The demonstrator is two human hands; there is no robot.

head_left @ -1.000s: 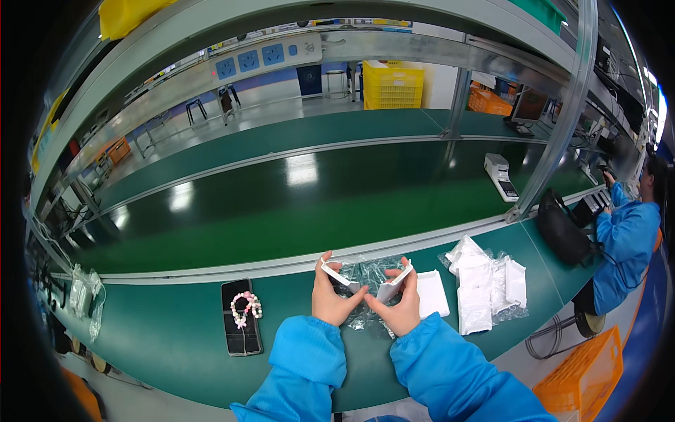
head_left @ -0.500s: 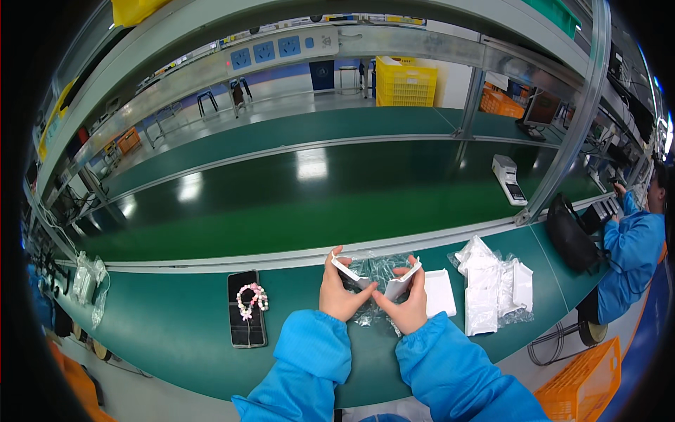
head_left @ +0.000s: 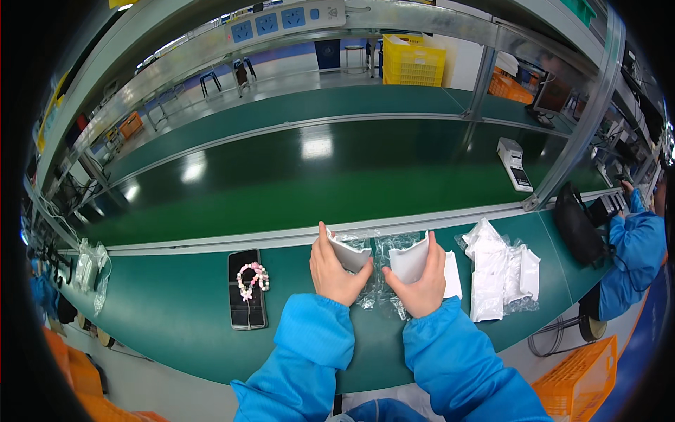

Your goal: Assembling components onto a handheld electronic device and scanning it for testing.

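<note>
Change: our hands now hold the two pieces apart, no longer together.
Left hand (head_left: 336,271): grip closed on one white piece (head_left: 349,253).
Right hand (head_left: 420,281): grasping the other white piece (head_left: 410,261), above the clear bag (head_left: 383,292) on the counter (head_left: 176,316).
Advice: we hold the edges only, both pieces level.

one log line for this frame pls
left hand: holds white piece | right hand: holds white piece | under hands: clear bag | left: phone | right: white packets
</note>
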